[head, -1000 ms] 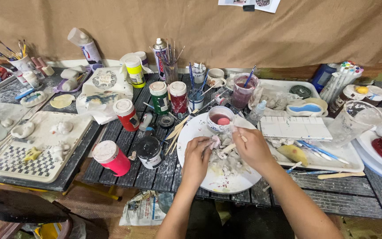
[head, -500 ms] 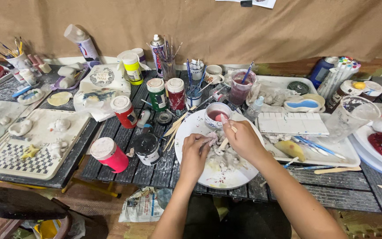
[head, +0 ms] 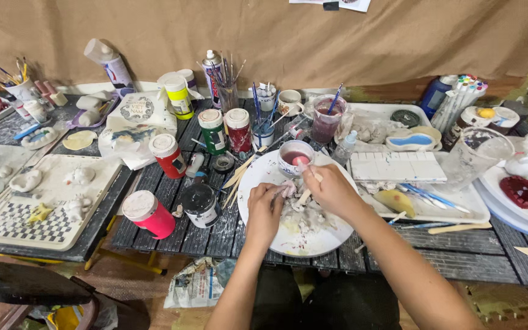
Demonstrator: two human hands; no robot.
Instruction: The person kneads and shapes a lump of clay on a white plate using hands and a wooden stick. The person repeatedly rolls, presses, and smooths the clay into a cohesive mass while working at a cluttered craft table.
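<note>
Left hand [head: 265, 208] pinches a small pale figure [head: 288, 189] over the white plate [head: 264, 168] near the table's front edge. Right hand [head: 331, 190] grips a brush [head: 305, 182], its long axis running tip-up toward the paint cup [head: 294, 157].

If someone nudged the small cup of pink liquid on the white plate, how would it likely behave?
The cup looks ceramic, so probably rigid and breakable. It sits on the white plate, whose smooth surface may let it slide. Its pink liquid would likely slosh or spill, and the right hand is close beside it.
</note>
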